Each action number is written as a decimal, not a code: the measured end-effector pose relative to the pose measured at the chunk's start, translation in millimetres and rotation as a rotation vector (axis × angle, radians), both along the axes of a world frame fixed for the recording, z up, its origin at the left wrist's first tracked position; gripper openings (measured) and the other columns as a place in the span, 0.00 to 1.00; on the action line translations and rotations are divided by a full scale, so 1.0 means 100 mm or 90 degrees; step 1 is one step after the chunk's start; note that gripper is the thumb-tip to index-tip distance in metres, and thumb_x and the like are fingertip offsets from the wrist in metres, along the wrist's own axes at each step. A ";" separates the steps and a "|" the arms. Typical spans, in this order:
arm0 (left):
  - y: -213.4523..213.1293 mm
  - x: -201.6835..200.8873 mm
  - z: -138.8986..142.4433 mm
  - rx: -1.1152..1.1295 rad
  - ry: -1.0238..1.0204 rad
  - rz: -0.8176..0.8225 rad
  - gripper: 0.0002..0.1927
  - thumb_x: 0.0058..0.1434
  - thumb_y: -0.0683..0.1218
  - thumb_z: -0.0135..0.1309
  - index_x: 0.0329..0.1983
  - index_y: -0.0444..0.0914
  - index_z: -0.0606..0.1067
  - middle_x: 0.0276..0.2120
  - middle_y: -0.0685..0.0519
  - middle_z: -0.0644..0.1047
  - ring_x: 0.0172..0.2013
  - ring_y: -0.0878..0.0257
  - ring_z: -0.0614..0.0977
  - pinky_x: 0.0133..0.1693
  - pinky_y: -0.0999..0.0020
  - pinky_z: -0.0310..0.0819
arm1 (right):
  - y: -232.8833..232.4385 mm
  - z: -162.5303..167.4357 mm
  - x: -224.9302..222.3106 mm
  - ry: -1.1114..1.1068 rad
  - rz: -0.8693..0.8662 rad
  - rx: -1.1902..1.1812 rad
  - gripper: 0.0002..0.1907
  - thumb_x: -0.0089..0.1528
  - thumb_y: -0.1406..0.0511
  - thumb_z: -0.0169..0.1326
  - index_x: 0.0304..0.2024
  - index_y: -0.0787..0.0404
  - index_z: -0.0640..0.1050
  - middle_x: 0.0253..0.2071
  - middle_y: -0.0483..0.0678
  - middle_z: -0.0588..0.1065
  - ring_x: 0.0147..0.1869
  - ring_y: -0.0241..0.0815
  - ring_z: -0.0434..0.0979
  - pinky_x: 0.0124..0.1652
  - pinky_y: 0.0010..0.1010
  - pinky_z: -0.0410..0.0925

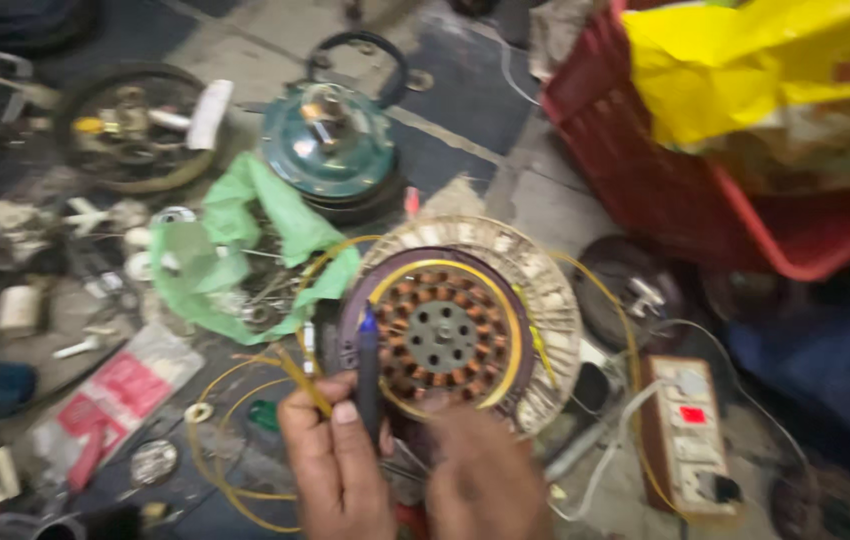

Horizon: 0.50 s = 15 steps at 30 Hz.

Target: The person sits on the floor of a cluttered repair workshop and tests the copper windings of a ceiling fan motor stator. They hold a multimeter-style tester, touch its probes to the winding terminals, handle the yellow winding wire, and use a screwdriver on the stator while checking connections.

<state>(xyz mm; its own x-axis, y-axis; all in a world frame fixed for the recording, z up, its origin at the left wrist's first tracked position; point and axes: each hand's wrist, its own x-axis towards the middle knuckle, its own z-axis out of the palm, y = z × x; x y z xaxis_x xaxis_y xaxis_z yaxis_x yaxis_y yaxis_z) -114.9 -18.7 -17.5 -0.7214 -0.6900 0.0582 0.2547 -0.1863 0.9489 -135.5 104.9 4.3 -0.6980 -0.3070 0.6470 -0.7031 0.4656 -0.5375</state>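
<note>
A round fan stator [455,325] with copper windings and a pale outer ring lies on the floor in front of me. My left hand [330,460] grips a dark pen-like tool [369,365] with a blue tip, its point at the stator's left inner rim. A yellow sleeved wire [297,372] passes by the left thumb. My right hand [485,475] rests at the stator's lower edge, fingers curled; whether it holds anything is blurred. Yellow wire [635,370] loops around the stator.
A green fan motor housing [330,140] sits behind, beside a crumpled green plastic bag [245,250]. A red basket [725,190] with a yellow bag [745,60] stands at right. A small tester box [690,435] lies lower right. Scattered parts clutter the left floor.
</note>
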 end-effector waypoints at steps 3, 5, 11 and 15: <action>-0.25 -0.09 0.16 0.046 -0.016 -0.015 0.10 0.72 0.41 0.41 0.54 0.34 0.67 0.35 0.51 0.77 0.25 0.71 0.74 0.28 0.76 0.70 | 0.29 0.07 -0.30 -0.158 -0.286 -0.065 0.07 0.61 0.75 0.54 0.42 0.65 0.76 0.35 0.49 0.75 0.37 0.36 0.76 0.37 0.27 0.70; -0.40 -0.15 0.29 0.068 -0.005 -0.028 0.11 0.71 0.42 0.42 0.54 0.34 0.67 0.37 0.53 0.79 0.25 0.72 0.74 0.27 0.77 0.70 | 0.63 0.10 -0.64 -0.381 -0.157 -0.383 0.24 0.62 0.78 0.48 0.61 0.64 0.71 0.50 0.53 0.73 0.47 0.39 0.73 0.45 0.29 0.71; -0.82 -0.22 0.60 0.032 -0.015 -0.048 0.11 0.73 0.43 0.43 0.55 0.35 0.70 0.34 0.53 0.78 0.22 0.74 0.72 0.24 0.79 0.66 | 1.01 -0.08 -0.97 -0.473 -0.055 -0.604 0.25 0.66 0.77 0.43 0.66 0.63 0.63 0.59 0.55 0.72 0.62 0.49 0.77 0.58 0.37 0.73; -0.87 -0.26 0.64 0.028 -0.029 -0.064 0.10 0.73 0.43 0.43 0.52 0.36 0.70 0.35 0.54 0.77 0.22 0.74 0.71 0.23 0.78 0.66 | 0.91 -0.10 -0.89 -0.495 -0.048 -0.599 0.24 0.66 0.76 0.41 0.66 0.63 0.64 0.56 0.56 0.73 0.52 0.51 0.78 0.48 0.40 0.74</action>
